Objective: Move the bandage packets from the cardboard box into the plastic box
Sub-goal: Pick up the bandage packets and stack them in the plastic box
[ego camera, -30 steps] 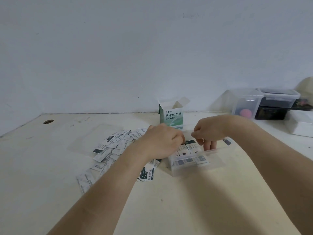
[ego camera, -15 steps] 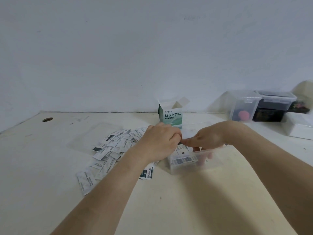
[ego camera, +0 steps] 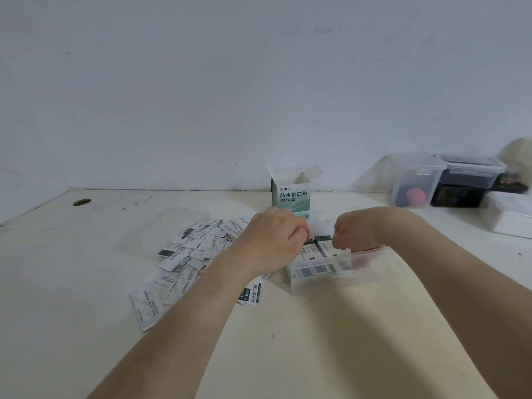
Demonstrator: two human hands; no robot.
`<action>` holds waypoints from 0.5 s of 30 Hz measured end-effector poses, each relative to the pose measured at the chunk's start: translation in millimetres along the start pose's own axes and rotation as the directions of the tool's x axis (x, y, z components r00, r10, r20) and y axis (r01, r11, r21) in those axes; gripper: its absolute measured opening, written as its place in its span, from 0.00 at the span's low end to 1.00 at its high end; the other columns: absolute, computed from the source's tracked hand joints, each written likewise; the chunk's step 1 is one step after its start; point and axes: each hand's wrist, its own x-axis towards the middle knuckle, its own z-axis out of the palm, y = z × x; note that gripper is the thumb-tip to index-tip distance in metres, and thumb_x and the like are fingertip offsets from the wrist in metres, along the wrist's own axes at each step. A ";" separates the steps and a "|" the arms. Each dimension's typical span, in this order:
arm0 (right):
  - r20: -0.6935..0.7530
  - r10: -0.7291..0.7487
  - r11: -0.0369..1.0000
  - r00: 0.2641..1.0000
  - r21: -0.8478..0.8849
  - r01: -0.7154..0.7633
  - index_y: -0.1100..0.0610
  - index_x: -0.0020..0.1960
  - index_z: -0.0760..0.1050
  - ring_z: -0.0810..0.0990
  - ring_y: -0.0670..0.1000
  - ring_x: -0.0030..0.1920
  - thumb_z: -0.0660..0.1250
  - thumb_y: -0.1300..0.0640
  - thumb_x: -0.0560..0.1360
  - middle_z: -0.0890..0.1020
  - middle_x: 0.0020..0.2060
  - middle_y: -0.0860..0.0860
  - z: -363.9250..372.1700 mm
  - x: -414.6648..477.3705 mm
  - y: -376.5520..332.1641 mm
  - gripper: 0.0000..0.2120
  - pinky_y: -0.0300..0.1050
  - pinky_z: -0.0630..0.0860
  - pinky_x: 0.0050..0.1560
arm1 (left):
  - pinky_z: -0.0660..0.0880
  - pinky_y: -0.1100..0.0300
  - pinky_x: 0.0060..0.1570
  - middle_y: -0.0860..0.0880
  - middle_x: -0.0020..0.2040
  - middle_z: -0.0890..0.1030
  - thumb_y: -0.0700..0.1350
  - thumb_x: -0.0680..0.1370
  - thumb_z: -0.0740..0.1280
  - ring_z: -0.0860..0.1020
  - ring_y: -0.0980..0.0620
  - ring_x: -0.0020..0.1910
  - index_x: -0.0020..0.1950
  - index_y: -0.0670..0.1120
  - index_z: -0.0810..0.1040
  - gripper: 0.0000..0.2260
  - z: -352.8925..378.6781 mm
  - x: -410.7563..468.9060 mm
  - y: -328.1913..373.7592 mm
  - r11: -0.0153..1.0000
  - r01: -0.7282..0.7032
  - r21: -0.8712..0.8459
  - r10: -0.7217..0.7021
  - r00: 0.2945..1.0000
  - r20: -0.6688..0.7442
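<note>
A small clear plastic box (ego camera: 362, 276) sits on the table in front of me, with a stack of white and dark green bandage packets (ego camera: 315, 254) leaning inside its left part. My left hand (ego camera: 270, 240) is curled at the stack's left top edge, fingers closed on the packets. My right hand (ego camera: 355, 233) reaches into the box from the right, its fingertips pinching the stack's right top edge. The open white and green cardboard box (ego camera: 292, 197) stands upright just behind my hands. Several loose packets (ego camera: 193, 254) lie scattered on the table to the left.
A flat clear lid (ego camera: 149, 228) lies behind the loose packets. At the back right stand a clear container holding a pink object (ego camera: 414, 182), a lidded container on a dark box (ego camera: 472, 171) and a white box (ego camera: 509, 217). A round hole (ego camera: 82, 201) marks the table's far left.
My right hand has shifted left inside the plastic box and closed against the packet stack. My left hand stays at the stack's left edge. The view has tilted slightly.
</note>
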 end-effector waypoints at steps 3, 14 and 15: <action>-0.053 -0.002 1.000 0.999 0.006 0.002 0.54 0.36 0.67 0.73 0.49 0.33 0.61 0.57 0.80 0.74 0.34 0.50 7.2 6.7 -3.1 0.14 0.37 0.71 0.35 | 0.65 0.51 0.60 0.52 0.51 0.78 0.44 0.80 0.55 0.69 0.51 0.55 0.52 0.51 0.81 0.14 1.7 0.7 0.3 1.000 -0.004 0.023 0.004 1.000 0.002; -0.085 0.062 0.998 0.994 -0.019 -0.064 0.56 0.35 0.63 0.66 0.48 0.31 0.56 0.58 0.81 0.69 0.33 0.51 8.8 8.4 -6.4 0.15 0.40 0.63 0.31 | 0.63 0.49 0.63 0.52 0.51 0.76 0.45 0.80 0.54 0.68 0.52 0.56 0.53 0.53 0.80 0.14 2.0 1.8 0.7 1.000 -0.012 0.028 0.012 1.000 -0.005; -0.086 0.064 0.998 0.994 -0.008 -0.065 0.56 0.35 0.63 0.66 0.48 0.31 0.56 0.59 0.81 0.69 0.33 0.51 9.5 9.8 -7.0 0.15 0.40 0.62 0.31 | 0.63 0.49 0.63 0.52 0.51 0.76 0.45 0.80 0.54 0.68 0.52 0.57 0.53 0.53 0.80 0.14 2.3 2.0 0.8 1.000 -0.011 0.028 0.012 1.000 -0.006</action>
